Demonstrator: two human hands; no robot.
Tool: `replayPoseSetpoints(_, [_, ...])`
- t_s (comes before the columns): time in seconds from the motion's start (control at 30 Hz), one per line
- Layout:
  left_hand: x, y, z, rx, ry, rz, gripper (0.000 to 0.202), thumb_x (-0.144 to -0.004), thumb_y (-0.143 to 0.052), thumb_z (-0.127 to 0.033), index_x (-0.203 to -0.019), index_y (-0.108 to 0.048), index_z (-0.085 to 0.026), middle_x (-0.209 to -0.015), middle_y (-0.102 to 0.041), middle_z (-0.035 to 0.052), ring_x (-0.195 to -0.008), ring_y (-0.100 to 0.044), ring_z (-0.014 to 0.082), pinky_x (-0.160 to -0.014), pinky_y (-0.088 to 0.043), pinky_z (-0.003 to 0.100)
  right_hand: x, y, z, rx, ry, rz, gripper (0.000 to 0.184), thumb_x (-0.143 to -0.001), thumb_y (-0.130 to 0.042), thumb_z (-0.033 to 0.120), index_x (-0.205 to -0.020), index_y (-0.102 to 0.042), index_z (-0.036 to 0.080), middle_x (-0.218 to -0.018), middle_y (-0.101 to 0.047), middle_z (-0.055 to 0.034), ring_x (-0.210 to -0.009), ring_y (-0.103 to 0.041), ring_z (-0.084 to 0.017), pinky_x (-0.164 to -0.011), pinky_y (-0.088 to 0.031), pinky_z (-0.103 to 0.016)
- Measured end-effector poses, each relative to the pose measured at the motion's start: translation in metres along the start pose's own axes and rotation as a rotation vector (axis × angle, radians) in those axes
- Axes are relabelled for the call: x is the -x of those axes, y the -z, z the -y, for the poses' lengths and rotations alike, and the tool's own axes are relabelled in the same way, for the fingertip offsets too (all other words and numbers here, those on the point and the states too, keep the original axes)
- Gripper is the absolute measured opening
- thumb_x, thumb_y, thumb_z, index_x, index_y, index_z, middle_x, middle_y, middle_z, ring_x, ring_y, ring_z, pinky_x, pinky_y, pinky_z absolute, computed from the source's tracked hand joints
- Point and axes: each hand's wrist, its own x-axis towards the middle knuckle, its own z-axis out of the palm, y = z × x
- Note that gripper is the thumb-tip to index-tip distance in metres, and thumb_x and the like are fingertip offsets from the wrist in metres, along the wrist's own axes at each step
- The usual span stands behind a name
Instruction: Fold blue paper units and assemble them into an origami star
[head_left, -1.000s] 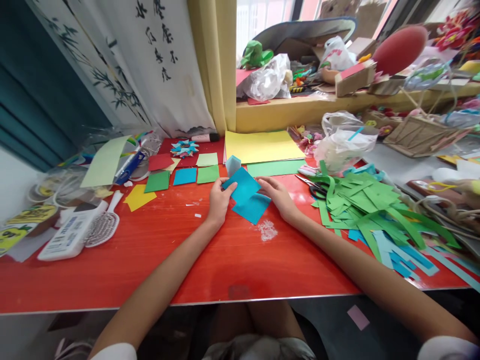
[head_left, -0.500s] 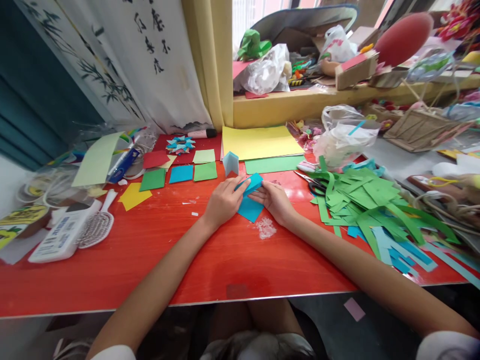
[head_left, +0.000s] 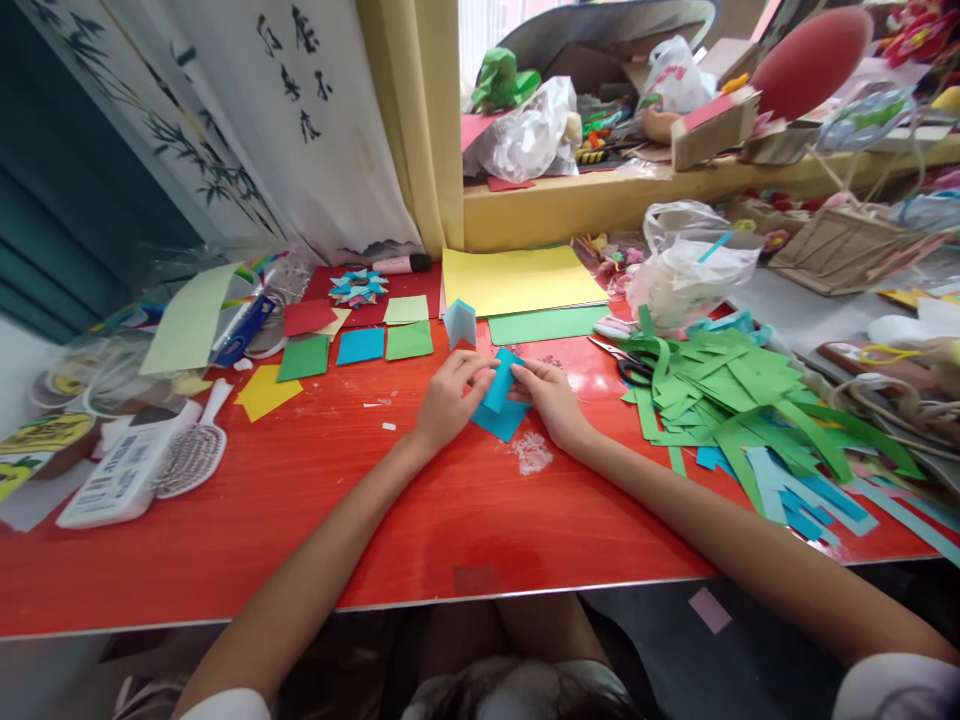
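Between my hands is a piece of blue paper (head_left: pixel 498 382), folded into a narrow strip and tilted to the right. My right hand (head_left: pixel 553 402) pinches its right edge between thumb and fingers. On the other side, the fingers of my left hand (head_left: pixel 448 400) are closed on its left edge. Beneath lies another blue paper square (head_left: pixel 507 424), partly covered by the folded piece and my fingers. A pale blue folded paper (head_left: pixel 460 322) stands just behind my left hand. Near my right wrist is a small patch of clear scraps (head_left: pixel 532 454).
Coloured paper squares (head_left: pixel 360 346) lie behind to the left, near a blue paper ornament (head_left: pixel 358 288). Yellow sheets (head_left: pixel 525 278) lie at the back. Scissors (head_left: pixel 626 362) and green paper strips (head_left: pixel 739 400) are on the right. A hairbrush (head_left: pixel 196 450) rests at left.
The folded blue paper has turned from lying crosswise to a steeper, more upright angle. My left fingers have shifted slightly and lifted from across its top.
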Motion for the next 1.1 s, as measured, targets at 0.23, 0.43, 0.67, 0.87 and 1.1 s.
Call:
replayPoseSetpoints(0.23, [-0.005, -0.005, 0.006, 0.33, 0.356, -0.034, 0.027, -0.079, -0.058, -0.036, -0.098, -0.061, -0.017, -0.092, -0.064, 0.0038, -0.081, -0.057, 0.0135, -0.072, -0.046, 0.024, 0.004, -0.004, 0.003, 0.103, 0.011, 0.075, 0.015, -0.073, -0.062, 0.033, -0.077, -0.064, 0.019, -0.07, -0.065, 0.0015, -0.064, -0.06, -0.011, -0.064, -0.051, -0.023])
replayPoseSetpoints(0.43, [-0.005, -0.01, 0.006, 0.497, 0.464, -0.025, 0.029, -0.075, -0.061, -0.036, -0.096, -0.061, -0.016, -0.086, -0.064, 0.0034, -0.073, -0.055, 0.012, -0.062, -0.045, 0.022, 0.004, -0.001, 0.001, 0.138, 0.014, 0.069, 0.015, -0.074, -0.063, 0.032, -0.079, -0.065, 0.018, -0.071, -0.064, 0.0019, -0.065, -0.059, -0.009, -0.062, -0.049, -0.02])
replayPoseSetpoints(0.67, [-0.005, -0.01, 0.006, 0.53, 0.506, -0.036, 0.031, -0.073, -0.063, -0.035, -0.095, -0.062, -0.015, -0.087, -0.064, 0.0042, -0.069, -0.054, 0.011, -0.056, -0.042, 0.021, 0.002, -0.001, 0.001, 0.119, 0.009, 0.08, 0.016, -0.073, -0.064, 0.032, -0.081, -0.066, 0.018, -0.073, -0.066, 0.001, -0.066, -0.06, -0.01, -0.062, -0.05, -0.021])
replayPoseSetpoints(0.87, [-0.006, -0.011, 0.005, 0.601, 0.513, -0.036, 0.025, -0.072, -0.063, -0.03, -0.092, -0.062, -0.015, -0.08, -0.062, 0.0021, -0.059, -0.049, 0.0077, -0.047, -0.037, 0.018, 0.002, -0.001, 0.0, 0.137, -0.009, 0.06, 0.016, -0.072, -0.065, 0.032, -0.08, -0.066, 0.018, -0.075, -0.067, 0.0004, -0.066, -0.06, -0.009, -0.063, -0.049, -0.02])
replayPoseSetpoints(1.1, [-0.005, -0.012, 0.004, 0.609, 0.516, -0.041, 0.021, -0.072, -0.063, -0.028, -0.088, -0.061, -0.015, -0.075, -0.06, 0.0006, -0.057, -0.047, 0.0075, -0.047, -0.037, 0.019, 0.001, 0.0, -0.001, 0.132, -0.008, 0.069, 0.016, -0.07, -0.066, 0.032, -0.076, -0.065, 0.017, -0.07, -0.064, 0.0013, -0.063, -0.058, -0.009, -0.06, -0.048, -0.02])
